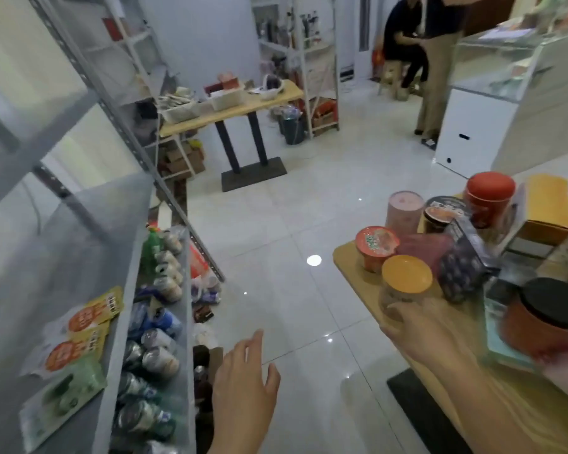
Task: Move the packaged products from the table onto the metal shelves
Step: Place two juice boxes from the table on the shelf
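Several fingers (399, 317) of the right hand (422, 327) curled round the lower part of a clear jar with a flat orange lid (405, 279), gripping it at the near left edge of the light wooden table (350, 261). Unclear whether the jar is touching the tabletop or just off it. No label legible on the jar.

Left hand (243, 381) empty, fingers straight and loosely spread, palm down over the white tiled floor (292, 224), between shelf and table and touching neither.

Just beyond the jar on the table:
- a round cup with a red foil lid (377, 243), green print on top too blurred to read
- a dark patterned carton (466, 262), tilted, to the right of the jar
- a magenta packet (423, 248) between cup and carton

Farther back:
- a pale pink cylinder (404, 208)
- a black-rimmed bowl with an orange printed lid (445, 212)
- a red round tin (489, 198)
- a yellow cardboard box (548, 206)

Near right, a squat jar with a black lid and red contents (553, 317).

On the left, the grey metal shelf (79, 244), with three flat pouches near its front edge:
- two yellow pouches with orange discs (91, 314)
- one green pouch (63, 393)

White characters on the discs, not readable.

One level lower, a row of cans and bottles (154, 326) lying close together, labels smeared by blur.

Far across the floor, a second wooden table on black legs (232, 110) and two people (435, 60).
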`<state>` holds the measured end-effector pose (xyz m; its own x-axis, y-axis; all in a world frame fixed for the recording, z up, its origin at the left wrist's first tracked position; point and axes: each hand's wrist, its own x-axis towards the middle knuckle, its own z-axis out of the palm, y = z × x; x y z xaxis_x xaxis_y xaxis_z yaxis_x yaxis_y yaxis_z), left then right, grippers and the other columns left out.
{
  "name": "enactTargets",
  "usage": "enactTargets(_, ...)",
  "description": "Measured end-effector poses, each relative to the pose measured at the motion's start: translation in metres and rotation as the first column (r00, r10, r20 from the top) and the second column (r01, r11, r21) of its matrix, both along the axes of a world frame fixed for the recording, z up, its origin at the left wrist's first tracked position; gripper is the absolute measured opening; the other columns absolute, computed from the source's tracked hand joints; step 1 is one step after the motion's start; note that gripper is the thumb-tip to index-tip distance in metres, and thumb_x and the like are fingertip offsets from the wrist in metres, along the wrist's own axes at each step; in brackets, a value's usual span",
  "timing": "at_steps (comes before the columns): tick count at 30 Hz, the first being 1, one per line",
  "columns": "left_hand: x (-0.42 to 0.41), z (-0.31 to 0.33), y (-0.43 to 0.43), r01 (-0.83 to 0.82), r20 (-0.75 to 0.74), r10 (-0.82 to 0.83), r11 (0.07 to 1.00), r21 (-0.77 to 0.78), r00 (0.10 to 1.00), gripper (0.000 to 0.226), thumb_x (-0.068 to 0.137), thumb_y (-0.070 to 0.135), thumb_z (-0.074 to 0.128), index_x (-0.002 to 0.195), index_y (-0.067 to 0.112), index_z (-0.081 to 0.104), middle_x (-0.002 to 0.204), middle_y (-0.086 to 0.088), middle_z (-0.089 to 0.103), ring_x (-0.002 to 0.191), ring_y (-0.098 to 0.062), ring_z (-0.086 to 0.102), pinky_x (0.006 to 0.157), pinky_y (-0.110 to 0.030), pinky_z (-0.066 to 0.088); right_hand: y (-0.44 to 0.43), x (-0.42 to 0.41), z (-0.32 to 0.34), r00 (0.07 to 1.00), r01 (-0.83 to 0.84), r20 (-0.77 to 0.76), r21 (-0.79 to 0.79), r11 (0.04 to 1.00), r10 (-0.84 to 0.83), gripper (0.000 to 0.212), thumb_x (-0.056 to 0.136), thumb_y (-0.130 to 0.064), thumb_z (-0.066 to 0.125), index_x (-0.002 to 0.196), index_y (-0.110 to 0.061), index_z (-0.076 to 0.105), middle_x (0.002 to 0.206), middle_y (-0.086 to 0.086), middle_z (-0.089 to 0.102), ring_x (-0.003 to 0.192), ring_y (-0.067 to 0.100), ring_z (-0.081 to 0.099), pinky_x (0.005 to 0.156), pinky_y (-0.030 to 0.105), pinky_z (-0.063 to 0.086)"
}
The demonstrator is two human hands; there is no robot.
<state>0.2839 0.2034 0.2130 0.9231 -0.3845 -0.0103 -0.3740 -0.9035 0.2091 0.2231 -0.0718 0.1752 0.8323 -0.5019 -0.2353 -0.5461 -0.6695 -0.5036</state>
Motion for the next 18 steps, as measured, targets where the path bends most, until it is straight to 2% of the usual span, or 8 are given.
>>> enactTargets(2,0.008,-0.009,-0.013,0.138,-0.040,-0.138,0.990,0.002,0.990,0.059,0.097,0.043,0.037,0.150,0.033,0.013,0.148,0.010,0.032,0.131,-0.010,0.036,0.104,-0.024,0.033,0.003,-0.031,-0.003,0.983,0.179,0.020,0.089,0.980,-0.181,0.025,0.088,-0.041,0.060,0.097,-0.017,0.061,0.102,0.004,0.061,0.097,0.027,0.058,0.087,0.040,0.049)
enactTargets(4,0.011,-0.016,-0.025,0.262,-0.055,-0.261,0.965,0.007,0.964,0.059,0.098,0.043,0.037,0.150,0.033,0.012,0.147,0.010,0.032,0.130,-0.009,0.036,0.103,-0.022,0.033,0.009,-0.058,-0.009,0.941,0.325,0.048,0.137,0.936,-0.334,0.047,0.086,-0.058,0.054,0.102,-0.015,0.062,0.105,0.007,0.061,0.101,0.029,0.056,0.089,0.042,0.047)
enactTargets(7,0.012,-0.026,-0.036,0.417,-0.065,-0.417,0.909,-0.013,0.907,0.058,0.098,0.041,0.036,0.150,0.031,0.013,0.148,0.009,0.032,0.130,-0.010,0.036,0.103,-0.022,0.032,0.023,-0.097,-0.019,0.890,0.455,-0.073,0.097,0.885,-0.450,0.051,0.090,-0.035,0.060,0.136,-0.017,0.048,0.135,0.006,0.051,0.118,0.023,0.051,0.096,0.036,0.043)
enactTargets(9,0.009,-0.032,-0.041,0.482,-0.086,-0.483,0.876,-0.026,0.872,0.058,0.099,0.042,0.036,0.151,0.031,0.012,0.150,0.008,0.030,0.132,-0.010,0.035,0.106,-0.023,0.032,0.036,-0.115,-0.024,0.843,0.538,-0.059,0.125,0.834,-0.535,0.054,0.090,-0.027,0.061,0.140,-0.017,0.044,0.139,0.005,0.049,0.121,0.021,0.049,0.100,0.033,0.040)
enactTargets(18,0.033,-0.053,-0.077,0.645,-0.098,-0.644,0.764,-0.028,0.759,0.058,0.100,0.041,0.037,0.151,0.028,0.013,0.150,0.005,0.033,0.133,-0.012,0.036,0.107,-0.024,0.033,0.054,-0.120,-0.028,0.774,0.633,-0.046,0.094,0.769,-0.632,0.054,0.090,-0.029,0.062,0.140,-0.017,0.044,0.138,0.004,0.048,0.123,0.018,0.046,0.103,0.027,0.035)
